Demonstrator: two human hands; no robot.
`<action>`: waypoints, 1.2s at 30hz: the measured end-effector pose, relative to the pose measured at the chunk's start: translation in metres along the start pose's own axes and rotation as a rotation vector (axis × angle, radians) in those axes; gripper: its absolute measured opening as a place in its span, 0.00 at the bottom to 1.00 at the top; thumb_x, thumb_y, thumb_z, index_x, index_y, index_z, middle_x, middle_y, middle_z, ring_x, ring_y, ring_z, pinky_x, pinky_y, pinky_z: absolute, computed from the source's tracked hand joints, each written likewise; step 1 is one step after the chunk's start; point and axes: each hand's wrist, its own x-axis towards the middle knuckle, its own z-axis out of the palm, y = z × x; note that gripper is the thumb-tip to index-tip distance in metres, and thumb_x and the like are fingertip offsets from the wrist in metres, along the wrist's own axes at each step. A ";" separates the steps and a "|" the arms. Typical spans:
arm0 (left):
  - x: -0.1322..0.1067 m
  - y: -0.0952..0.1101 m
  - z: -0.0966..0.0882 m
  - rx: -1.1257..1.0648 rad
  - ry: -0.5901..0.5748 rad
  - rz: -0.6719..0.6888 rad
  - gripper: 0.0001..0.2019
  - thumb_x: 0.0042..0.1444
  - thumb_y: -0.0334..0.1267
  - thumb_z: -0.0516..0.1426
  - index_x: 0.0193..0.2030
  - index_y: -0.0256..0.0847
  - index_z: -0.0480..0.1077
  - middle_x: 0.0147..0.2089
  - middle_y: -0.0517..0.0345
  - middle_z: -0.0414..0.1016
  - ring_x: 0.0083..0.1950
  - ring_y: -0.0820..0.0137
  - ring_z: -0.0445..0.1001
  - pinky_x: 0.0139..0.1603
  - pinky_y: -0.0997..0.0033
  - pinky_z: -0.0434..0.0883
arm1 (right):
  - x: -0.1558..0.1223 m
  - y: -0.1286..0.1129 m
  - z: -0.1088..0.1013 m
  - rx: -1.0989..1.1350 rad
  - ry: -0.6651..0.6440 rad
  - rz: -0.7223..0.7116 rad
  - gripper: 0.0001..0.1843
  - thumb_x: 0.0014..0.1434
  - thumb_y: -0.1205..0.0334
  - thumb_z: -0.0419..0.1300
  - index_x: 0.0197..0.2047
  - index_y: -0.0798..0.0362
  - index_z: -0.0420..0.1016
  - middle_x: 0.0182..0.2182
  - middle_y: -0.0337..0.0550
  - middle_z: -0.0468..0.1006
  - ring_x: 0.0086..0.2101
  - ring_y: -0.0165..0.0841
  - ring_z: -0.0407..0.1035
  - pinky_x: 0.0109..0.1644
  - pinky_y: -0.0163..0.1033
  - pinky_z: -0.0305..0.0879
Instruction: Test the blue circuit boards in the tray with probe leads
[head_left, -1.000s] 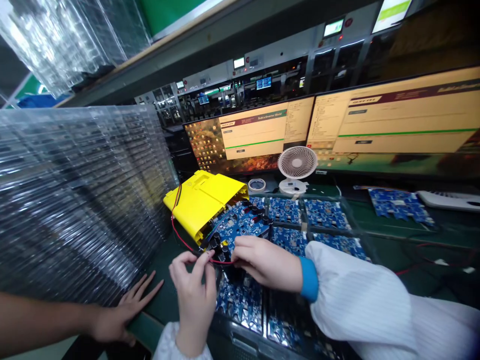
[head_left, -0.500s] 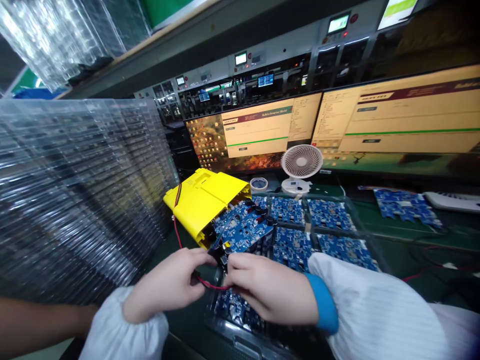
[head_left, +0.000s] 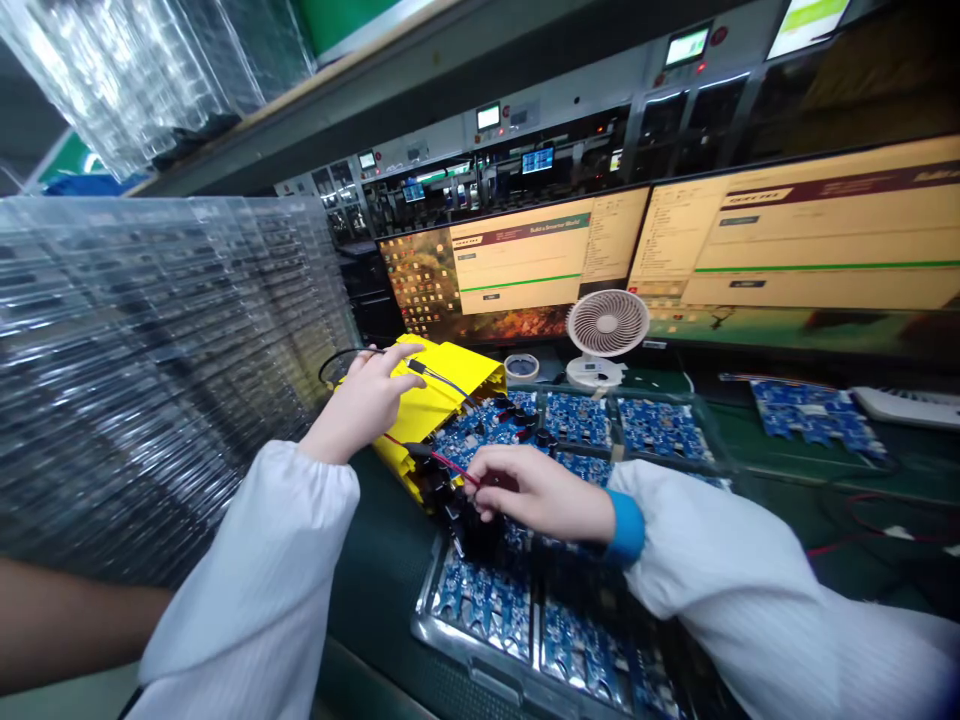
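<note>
My left hand (head_left: pixel 367 398) lies over the top of the yellow plastic case (head_left: pixel 457 368), fingers spread. A black cable (head_left: pixel 442 380) with a plug runs by its fingertips; whether they touch it I cannot tell. My right hand (head_left: pixel 536 492) pinches a red wire (head_left: pixel 452 464) that leads to a black connector (head_left: pixel 420 451) near the case's open end. A blue circuit board (head_left: pixel 480 428) sticks out of that opening, with black parts along its edge. Below and behind my right hand is a clear tray (head_left: pixel 480 668) holding several blue circuit boards.
Stacked clear plastic trays (head_left: pixel 165 380) form a wall at the left. Behind the bench stand two monitors (head_left: pixel 517 265), a small white fan (head_left: pixel 607 325) and a roll of tape (head_left: pixel 521 367). Another board (head_left: pixel 816 418) lies at the right. Another person's arm (head_left: pixel 75 625) reaches in at lower left.
My left hand has left the red wire and moved up onto the yellow case. My right hand has risen slightly, still pinching the red wire. A black cable now shows across the case.
</note>
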 end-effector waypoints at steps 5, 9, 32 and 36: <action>-0.005 -0.032 0.011 -0.120 -0.013 -0.212 0.20 0.57 0.26 0.45 0.47 0.41 0.74 0.70 0.47 0.54 0.54 0.62 0.74 0.52 0.62 0.75 | 0.001 0.000 -0.009 -0.029 -0.157 -0.052 0.02 0.59 0.69 0.60 0.35 0.54 0.72 0.32 0.38 0.77 0.33 0.28 0.72 0.41 0.35 0.69; -0.005 -0.045 -0.002 -0.079 0.020 -0.318 0.20 0.56 0.28 0.45 0.48 0.42 0.74 0.64 0.49 0.63 0.48 0.63 0.76 0.46 0.62 0.76 | -0.006 -0.009 -0.011 -0.130 -0.217 -0.103 0.08 0.52 0.76 0.61 0.33 0.54 0.74 0.31 0.41 0.76 0.36 0.32 0.70 0.45 0.40 0.67; -0.068 -0.038 0.012 -0.236 0.091 -0.333 0.20 0.60 0.31 0.41 0.42 0.41 0.75 0.63 0.51 0.62 0.63 0.64 0.66 0.65 0.56 0.66 | 0.009 0.011 0.000 0.140 0.145 0.177 0.05 0.52 0.66 0.63 0.29 0.51 0.70 0.25 0.34 0.75 0.29 0.29 0.70 0.39 0.36 0.67; -0.069 -0.033 0.011 -0.269 0.090 -0.320 0.21 0.61 0.31 0.41 0.42 0.40 0.75 0.63 0.49 0.62 0.62 0.63 0.67 0.65 0.55 0.66 | 0.010 0.010 0.002 0.129 0.162 0.182 0.05 0.52 0.67 0.62 0.29 0.51 0.70 0.26 0.34 0.75 0.30 0.29 0.71 0.39 0.36 0.67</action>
